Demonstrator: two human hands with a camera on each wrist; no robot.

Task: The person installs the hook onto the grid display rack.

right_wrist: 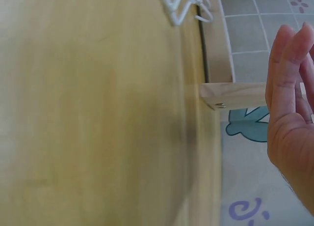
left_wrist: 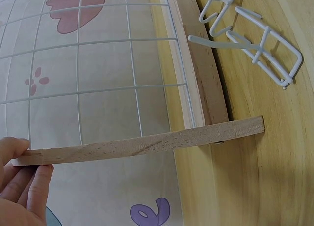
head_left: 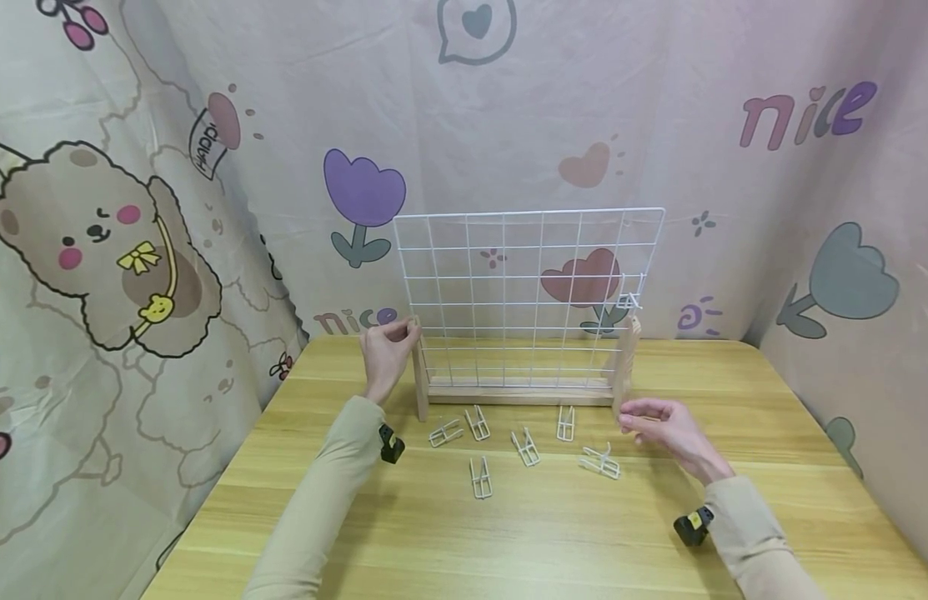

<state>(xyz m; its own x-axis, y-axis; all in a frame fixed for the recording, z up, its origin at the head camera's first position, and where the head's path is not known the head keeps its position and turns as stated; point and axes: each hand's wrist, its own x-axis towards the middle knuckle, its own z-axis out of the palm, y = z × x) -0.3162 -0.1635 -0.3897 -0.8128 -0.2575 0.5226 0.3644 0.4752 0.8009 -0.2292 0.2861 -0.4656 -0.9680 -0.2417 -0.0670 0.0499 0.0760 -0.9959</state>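
A white wire grid panel (head_left: 501, 275) stands upright in a wooden stand (head_left: 519, 395) with a post at each side. My left hand (head_left: 387, 357) pinches the top of the left post (left_wrist: 122, 145), thumb on one face and fingers on the opposite one. Beside the foot of the right post (head_left: 624, 367) is my right hand (head_left: 669, 429), its fingers loosely extended and holding nothing. In the right wrist view those fingers (right_wrist: 284, 83) overlap the post. One white wire hook (head_left: 627, 301) hangs on the grid's right edge, just above the right post.
Several white wire hooks lie scattered on the wooden table before the stand, among them a left one (head_left: 444, 433), a front one (head_left: 481, 479) and a right one (head_left: 601, 462). A printed curtain (head_left: 479, 125) hangs behind the table and along both sides.
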